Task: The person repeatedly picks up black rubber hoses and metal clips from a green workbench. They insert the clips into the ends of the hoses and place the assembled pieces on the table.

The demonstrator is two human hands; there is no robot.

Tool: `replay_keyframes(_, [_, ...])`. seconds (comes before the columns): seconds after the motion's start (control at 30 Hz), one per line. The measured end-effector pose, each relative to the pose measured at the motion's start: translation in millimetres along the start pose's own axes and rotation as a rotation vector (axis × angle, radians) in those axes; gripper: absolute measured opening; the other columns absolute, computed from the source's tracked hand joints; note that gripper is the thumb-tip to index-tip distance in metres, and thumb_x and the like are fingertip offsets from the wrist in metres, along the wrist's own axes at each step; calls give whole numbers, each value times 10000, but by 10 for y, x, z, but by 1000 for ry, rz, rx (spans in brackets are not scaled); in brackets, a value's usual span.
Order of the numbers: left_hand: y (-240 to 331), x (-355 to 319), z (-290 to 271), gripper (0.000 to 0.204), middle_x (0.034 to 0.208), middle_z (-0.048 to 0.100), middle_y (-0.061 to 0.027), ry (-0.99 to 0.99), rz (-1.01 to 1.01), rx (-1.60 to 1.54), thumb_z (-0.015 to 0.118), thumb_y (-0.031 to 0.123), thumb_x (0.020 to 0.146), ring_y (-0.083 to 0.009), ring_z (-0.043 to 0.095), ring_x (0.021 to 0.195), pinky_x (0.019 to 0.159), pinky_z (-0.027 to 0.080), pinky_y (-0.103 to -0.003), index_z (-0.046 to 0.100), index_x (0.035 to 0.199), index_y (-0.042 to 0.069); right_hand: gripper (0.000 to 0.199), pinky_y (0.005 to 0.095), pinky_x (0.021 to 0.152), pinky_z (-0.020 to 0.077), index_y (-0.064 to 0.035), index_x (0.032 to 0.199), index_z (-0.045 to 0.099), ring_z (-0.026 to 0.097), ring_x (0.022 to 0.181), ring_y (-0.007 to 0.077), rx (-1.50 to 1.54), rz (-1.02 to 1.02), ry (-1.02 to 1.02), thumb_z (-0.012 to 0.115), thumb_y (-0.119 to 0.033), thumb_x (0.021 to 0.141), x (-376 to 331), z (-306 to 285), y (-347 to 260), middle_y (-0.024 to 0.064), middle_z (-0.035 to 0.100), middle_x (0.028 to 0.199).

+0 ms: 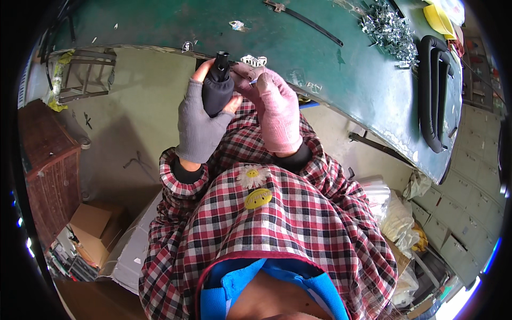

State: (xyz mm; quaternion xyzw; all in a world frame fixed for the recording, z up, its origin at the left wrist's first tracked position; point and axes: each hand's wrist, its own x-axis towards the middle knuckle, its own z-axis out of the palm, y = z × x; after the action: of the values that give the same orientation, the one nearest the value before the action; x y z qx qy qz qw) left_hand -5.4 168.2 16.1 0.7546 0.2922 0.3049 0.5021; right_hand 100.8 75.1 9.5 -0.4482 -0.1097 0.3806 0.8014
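Observation:
My left hand (200, 120), in a grey fingerless glove, is wrapped round a black sleeve-like piece (216, 95). A narrower black tube end (221, 63) sticks up out of the top of it. Close on its right is my right hand (277, 109), in a pink glove, with thumb and fingers pinched together. A tiny white-and-blue sliver (254, 81) shows at that pinch; its kind is too small to make out. Both hands are in front of the near edge of the green table (176, 26).
On the table at right lie a heap of small metal clips (392, 33), a yellow bowl (438, 21) and black padded loop handles (434, 96). A black strap (309, 24) lies toward the far side. An open cardboard box (93, 229) and a wooden cabinet (50, 176) stand at left.

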Motion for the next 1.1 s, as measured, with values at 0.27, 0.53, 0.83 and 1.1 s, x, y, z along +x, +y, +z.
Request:
replay_keyframes(0.27, [-18, -77, -61, 551, 1109, 701, -114, -124, 17, 18, 757, 84, 913, -167, 676, 969, 889, 548, -313, 529, 1411, 19, 372, 400, 1025, 524, 57, 1139, 648, 676, 1137, 277, 102, 107, -294, 639, -290, 1007, 462, 52, -318, 192, 675, 1256])
replay_keyframes(0.53, [-74, -124, -61, 576, 1139, 716, -135, -108, 92, 100, 766, 52, 896, -175, 700, 1004, 884, 558, -316, 528, 1419, 6, 262, 466, 1015, 546, 53, 1053, 608, 664, 1144, 346, 272, 361, -420, 618, -205, 1005, 509, 47, -297, 254, 641, 1222])
replay_keyframes(0.83, [-150, -118, -37, 588, 1067, 734, -159, -45, 196, 189, 764, -1, 862, -205, 730, 947, 850, 574, -328, 545, 1407, -5, 379, 433, 1023, 516, 17, 1163, 589, 658, 1149, 326, 327, 320, -376, 612, -333, 1020, 459, 83, -192, 217, 664, 1218])
replay_keyframes(1.1, [-121, -66, -34, 576, 1100, 730, -179, -67, 218, 278, 773, 15, 856, -239, 738, 952, 848, 574, -340, 566, 1393, 6, 250, 419, 1039, 505, 57, 1040, 612, 654, 1135, 319, 416, 299, -378, 608, -190, 1005, 445, 98, -134, 225, 651, 1237])
